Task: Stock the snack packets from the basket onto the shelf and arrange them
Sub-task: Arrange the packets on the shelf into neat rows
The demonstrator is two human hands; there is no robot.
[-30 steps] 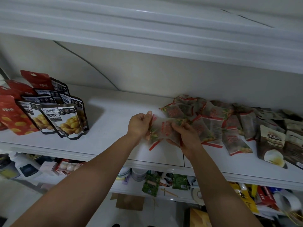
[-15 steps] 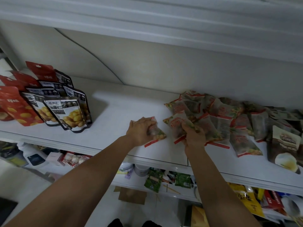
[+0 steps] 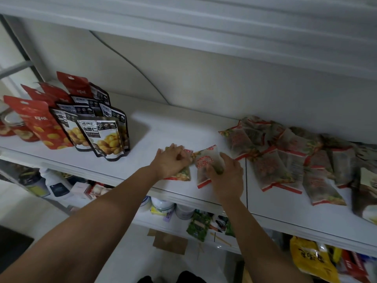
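Note:
Two translucent snack packets with red trim lie side by side near the front of the white shelf (image 3: 173, 127). My left hand (image 3: 171, 161) rests over the left packet (image 3: 182, 175), its fingers curled on the packet's top. My right hand (image 3: 227, 177) pinches the right packet (image 3: 205, 160) between thumb and fingers. Just right of my hands, several similar packets (image 3: 285, 158) lie in overlapping rows. No basket is in view.
Black chestnut pouches (image 3: 104, 135) and red pouches (image 3: 39, 123) stand at the shelf's left, beside a jar (image 3: 14, 124). A brown pouch (image 3: 365, 190) lies far right. Another shelf board (image 3: 183, 27) hangs overhead. The lower shelf holds tubs, a green packet (image 3: 199, 226) and a yellow bag (image 3: 312, 260).
Both hands came down from holding packets up together. They split the packets apart and laid them flat side by side on the shelf. The camera tilted down slightly.

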